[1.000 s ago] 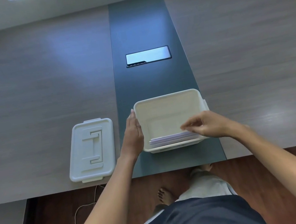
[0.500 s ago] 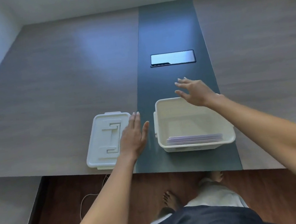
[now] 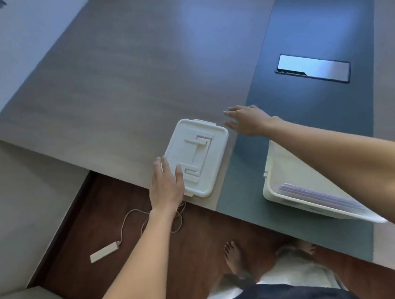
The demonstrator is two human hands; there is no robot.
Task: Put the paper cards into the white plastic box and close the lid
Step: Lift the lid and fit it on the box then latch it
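Note:
The white lid (image 3: 198, 155) lies flat on the table near its front edge. My left hand (image 3: 167, 183) rests with flat fingers on the lid's near left corner. My right hand (image 3: 247, 120) hovers open, fingers spread, just past the lid's far right corner, not touching it. The white plastic box (image 3: 271, 189) stands open to the right on the dark strip, partly hidden by my right forearm. Pale paper cards (image 3: 311, 195) lie stacked inside it along the near wall.
A metal cable hatch (image 3: 313, 72) is set into the dark strip (image 3: 301, 31) farther back. Below the table edge, a white adapter (image 3: 104, 251) with a cable lies on the brown floor. My bare feet stand below the box.
My right hand left the cards in the box and swung left toward the lid. My left hand moved from the box's side onto the lid. The view turned left.

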